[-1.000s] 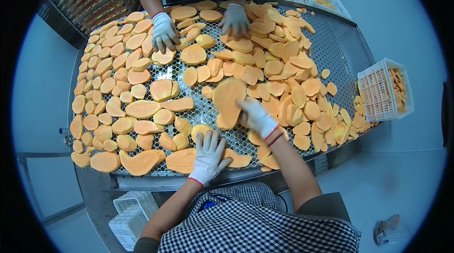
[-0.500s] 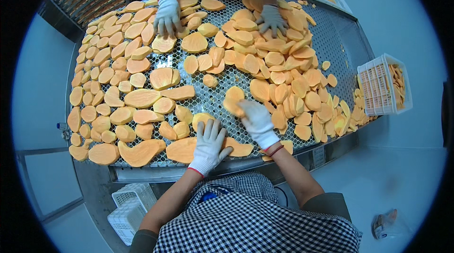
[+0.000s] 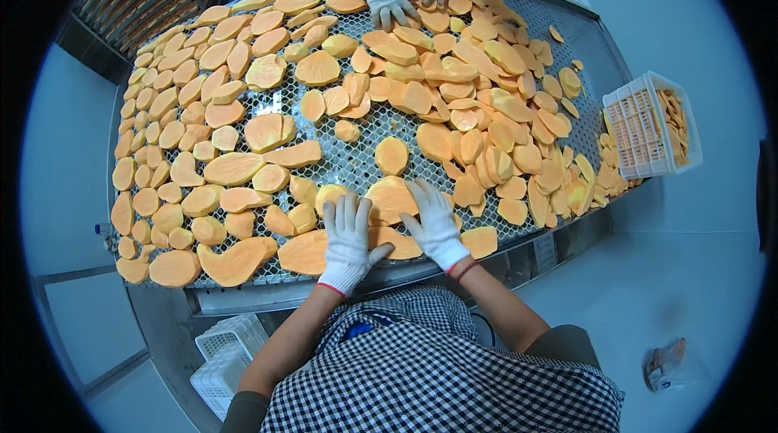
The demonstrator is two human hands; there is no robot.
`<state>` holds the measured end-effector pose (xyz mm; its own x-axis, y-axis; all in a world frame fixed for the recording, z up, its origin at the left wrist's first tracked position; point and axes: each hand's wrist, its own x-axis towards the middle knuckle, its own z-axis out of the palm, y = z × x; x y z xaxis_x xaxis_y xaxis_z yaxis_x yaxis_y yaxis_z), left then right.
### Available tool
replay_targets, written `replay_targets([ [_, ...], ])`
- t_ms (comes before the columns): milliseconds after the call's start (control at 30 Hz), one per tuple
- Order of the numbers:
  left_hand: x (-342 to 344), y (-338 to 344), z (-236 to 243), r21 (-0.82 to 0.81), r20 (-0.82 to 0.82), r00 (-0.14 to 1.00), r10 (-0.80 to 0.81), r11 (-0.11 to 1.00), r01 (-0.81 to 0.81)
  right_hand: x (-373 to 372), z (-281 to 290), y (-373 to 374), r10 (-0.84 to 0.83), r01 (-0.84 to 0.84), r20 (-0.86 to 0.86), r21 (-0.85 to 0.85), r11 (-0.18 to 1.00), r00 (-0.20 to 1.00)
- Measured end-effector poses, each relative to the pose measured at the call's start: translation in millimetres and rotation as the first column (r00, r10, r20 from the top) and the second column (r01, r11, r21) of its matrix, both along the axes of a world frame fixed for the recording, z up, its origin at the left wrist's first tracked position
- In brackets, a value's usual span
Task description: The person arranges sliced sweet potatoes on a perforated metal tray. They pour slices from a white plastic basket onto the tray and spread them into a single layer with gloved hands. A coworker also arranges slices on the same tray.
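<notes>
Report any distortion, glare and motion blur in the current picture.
Head view: fisheye bending, with the metal table's far edge bowing and black around the rim; head view: whitish glare on the mesh between orange slices; head view: left hand and right hand without strong motion blur.

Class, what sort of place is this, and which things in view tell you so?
Probably a food-processing workroom: orange slices spread across a large mesh-covered table, a rack of trays, and a white plastic crate holding similar pieces.

Left hand (image 3: pixel 347 240) spread over orange slices (image 3: pixel 301 253); right hand (image 3: pixel 438 226) touching broad slice (image 3: pixel 391 201); white basket (image 3: pixel 634 127) at right.
</notes>
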<state>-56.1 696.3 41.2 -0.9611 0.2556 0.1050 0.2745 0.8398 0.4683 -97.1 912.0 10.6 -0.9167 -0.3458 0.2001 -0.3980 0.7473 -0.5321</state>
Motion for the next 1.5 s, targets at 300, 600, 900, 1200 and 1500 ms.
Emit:
replay_targets([
  [300, -2.0, 4.0, 5.2, -0.167, -0.051, 0.997, -0.056, 0.985, 0.047, -36.4, 0.4, 84.7, 0.085, -0.048, -0.142, 0.245, 0.968, 0.986],
  [600, 0.2, 0.7, -6.0, -0.193, -0.031, 0.997, -0.065, 0.979, 0.058, -97.6, 10.3, -60.8, -0.193, 0.16, 0.282, 0.136, 0.978, 0.94],
  [900, 2.2, -1.1, -8.5, -0.141, -0.013, 0.997, -0.07, 0.988, 0.067, -102.9, -18.1, -108.2, 0.261, -0.201, 0.218, -0.265, 0.943, 0.94],
  [1200, -1.6, -7.4, 4.7, -0.045, 0.05, 0.998, -0.046, 0.998, 0.048, -146.6, -23.7, -130.0, -0.195, 0.212, 0.114, -0.154, 0.965, 0.974],
  [1500, -3.7, -19.2, 9.2, 0.271, 0.081, 0.997, -0.009, 0.963, -0.014, -177.8, -0.9, -148.9, 0.071, 0.003, 0.135, -0.487, 0.873, 0.988],
])
